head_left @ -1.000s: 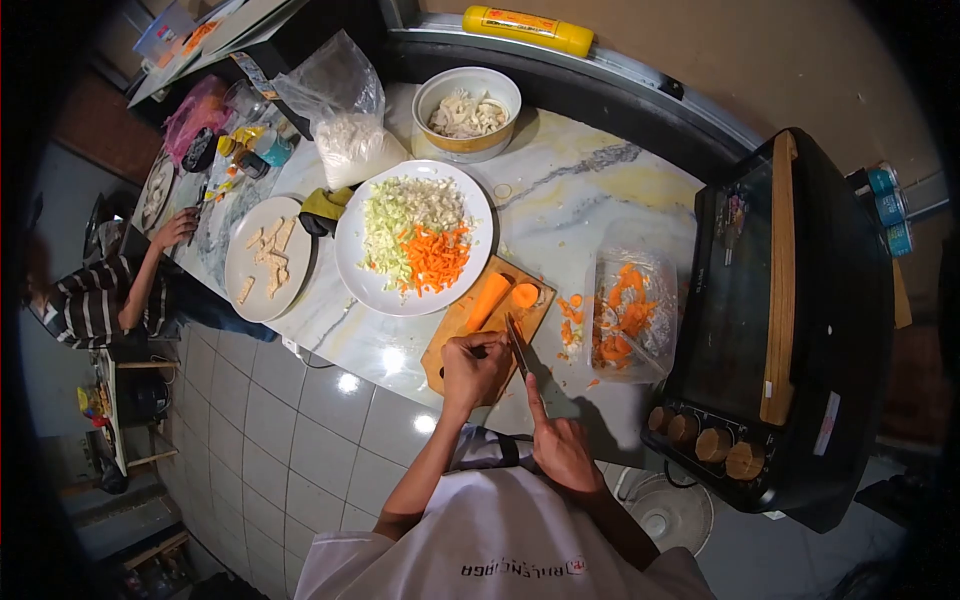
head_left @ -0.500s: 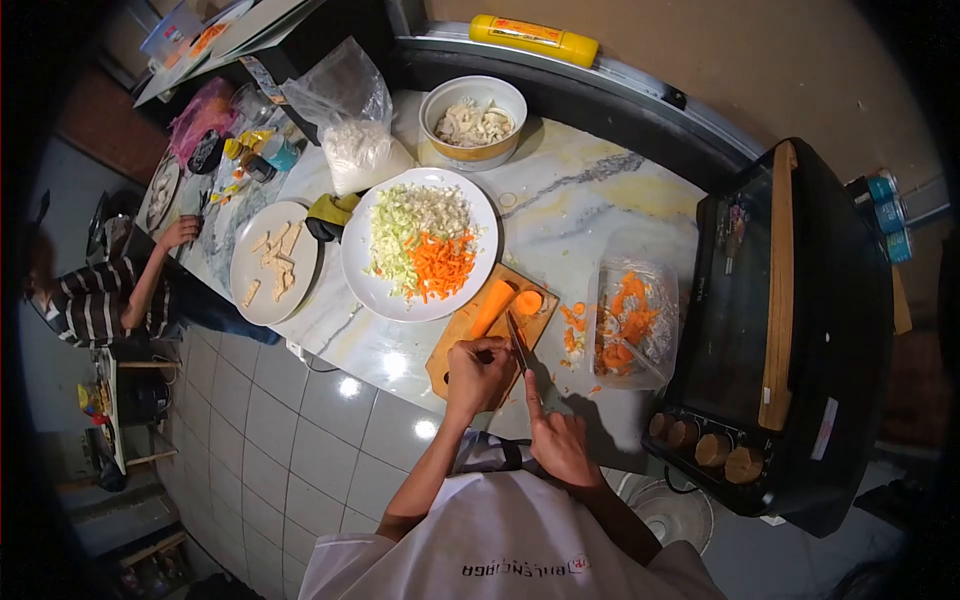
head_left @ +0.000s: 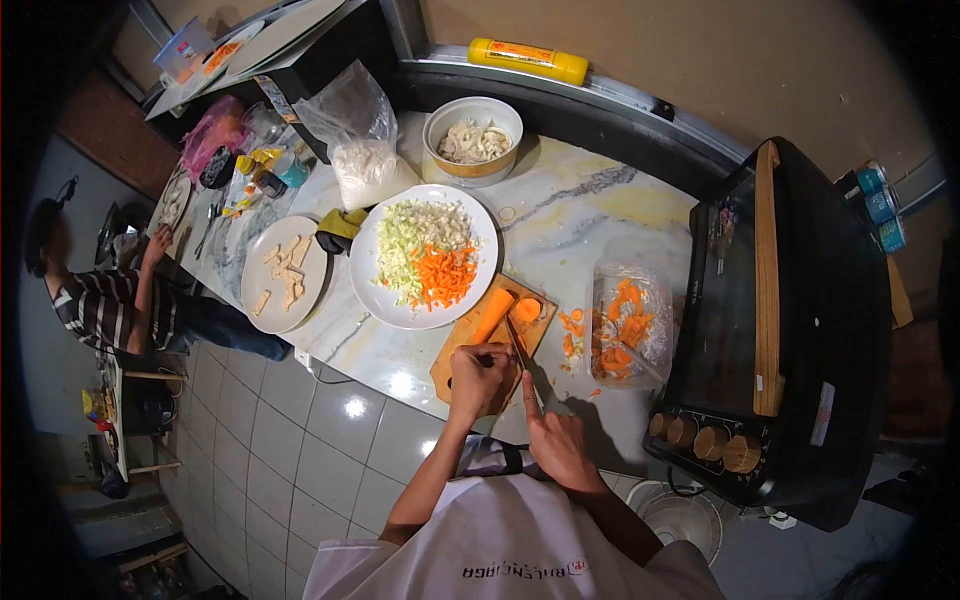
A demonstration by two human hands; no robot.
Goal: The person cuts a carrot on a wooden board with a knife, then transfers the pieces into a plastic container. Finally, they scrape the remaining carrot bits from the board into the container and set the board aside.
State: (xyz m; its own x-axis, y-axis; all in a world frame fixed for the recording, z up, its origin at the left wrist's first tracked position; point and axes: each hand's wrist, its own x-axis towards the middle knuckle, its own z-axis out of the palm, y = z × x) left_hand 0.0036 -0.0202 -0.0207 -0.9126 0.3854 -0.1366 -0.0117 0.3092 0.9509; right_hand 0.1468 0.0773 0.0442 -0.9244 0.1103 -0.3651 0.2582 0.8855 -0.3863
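Observation:
A knife [head_left: 517, 345] is in my right hand [head_left: 560, 442], its index finger stretched along it. The blade points away from me over the wooden cutting board [head_left: 545, 322]. My left hand [head_left: 480, 382] is closed over the near part of the board, its fingertips beside the blade; what they pinch is hidden. Just beyond those fingers lies a peeled carrot [head_left: 492, 314], with a cut carrot chunk [head_left: 527, 309] to its right. Behind the board, a white plate [head_left: 375, 305] carries chopped carrot and pale green and whitish diced vegetables.
To the right are a clear plastic container [head_left: 660, 300] with carrot scraps and a black oven [head_left: 735, 330]. A pot [head_left: 500, 168], a bag of white powder [head_left: 368, 175] and a plate of pale strips [head_left: 262, 318] stand farther back and left. Another person [head_left: 120, 300] works at the left.
My view has shifted slightly. Both my hands and the knife keep nearly the same place over the board. At the left, the other person's head has come more into view and their hand has moved.

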